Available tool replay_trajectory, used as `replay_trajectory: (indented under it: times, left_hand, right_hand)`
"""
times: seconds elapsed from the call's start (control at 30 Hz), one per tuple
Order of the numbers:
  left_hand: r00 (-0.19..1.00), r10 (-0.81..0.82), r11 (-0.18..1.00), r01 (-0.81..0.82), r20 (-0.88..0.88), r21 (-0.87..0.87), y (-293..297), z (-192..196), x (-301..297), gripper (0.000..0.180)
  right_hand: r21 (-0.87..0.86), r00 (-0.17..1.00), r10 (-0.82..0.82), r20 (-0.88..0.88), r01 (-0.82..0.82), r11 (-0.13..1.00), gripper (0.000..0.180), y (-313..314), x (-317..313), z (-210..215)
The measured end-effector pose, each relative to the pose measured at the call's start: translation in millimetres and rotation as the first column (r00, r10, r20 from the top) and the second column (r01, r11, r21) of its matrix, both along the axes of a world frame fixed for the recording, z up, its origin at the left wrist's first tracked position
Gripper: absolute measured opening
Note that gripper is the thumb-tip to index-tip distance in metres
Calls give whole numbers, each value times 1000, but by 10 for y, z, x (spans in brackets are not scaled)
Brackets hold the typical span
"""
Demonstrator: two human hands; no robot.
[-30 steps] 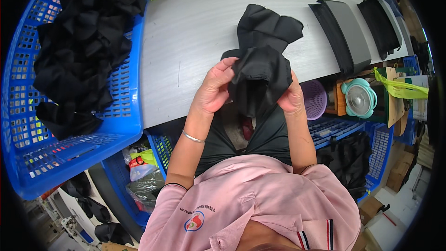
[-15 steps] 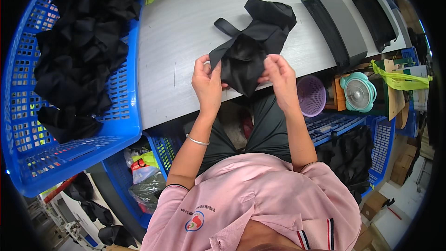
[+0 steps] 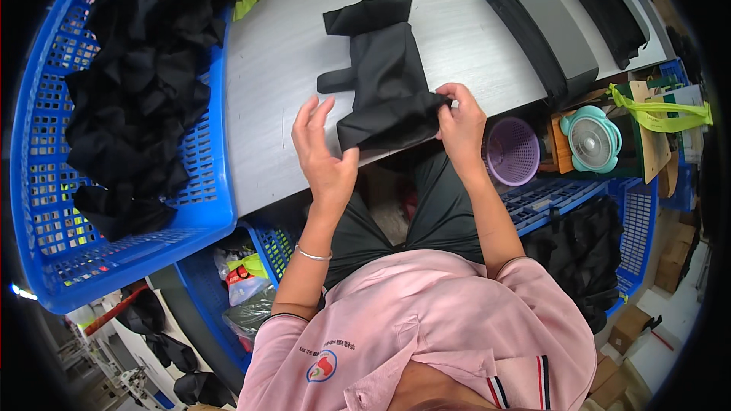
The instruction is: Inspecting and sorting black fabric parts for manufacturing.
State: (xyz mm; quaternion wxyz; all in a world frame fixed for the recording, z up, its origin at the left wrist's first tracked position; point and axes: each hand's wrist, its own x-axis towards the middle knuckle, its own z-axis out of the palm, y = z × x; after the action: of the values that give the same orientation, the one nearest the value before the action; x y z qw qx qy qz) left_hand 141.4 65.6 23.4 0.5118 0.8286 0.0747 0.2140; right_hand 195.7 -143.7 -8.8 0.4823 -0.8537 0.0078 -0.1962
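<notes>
A black sewn fabric piece (image 3: 384, 68) with a short strap loop (image 3: 335, 81) on its left side lies spread on the pale table, its near end at the table's front edge. My right hand (image 3: 461, 123) pinches the near right corner of the fabric between thumb and fingers. Beside the near left corner, my left hand (image 3: 324, 148) has its fingers apart and raised, with the thumb close to the fabric's edge; whether the thumb touches it I cannot tell.
On the left a blue plastic crate (image 3: 221, 175) holds crumpled black fabric pieces (image 3: 145, 99). Stacked grey-and-black panels (image 3: 544, 34) lie at the table's right. Below them are a purple basket (image 3: 512, 152), a small teal fan (image 3: 592, 141) and another blue crate (image 3: 636, 232).
The fabric has been turned and laid out flatter, its far end now further left. My left hand has let go and opened; my right hand keeps to the near right corner.
</notes>
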Motion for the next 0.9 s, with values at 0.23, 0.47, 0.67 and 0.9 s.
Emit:
replay_trajectory:
  times: [0.23,0.47,0.67,0.9]
  left_hand:
    - [889,-410,853,296,202,430,-296,9,664,33]
    - [941,-337,839,287,28,462,-633,-431,1333,13]
    - [950,-301,914,312,-83,259,-561,-250,1312,20]
    - [915,-279,936,191,293,294,-803,385,781,40]
  right_hand:
    - [-31,980,171,-98,-175,984,13,71,-221,-38]
    - [208,937,121,-327,-53,977,19,-197,-368,103]
    - [-562,880,-179,439,425,710,43,-1381,365,538]
    - [-713,975,-121,186,219,666,31,-2396,917,595]
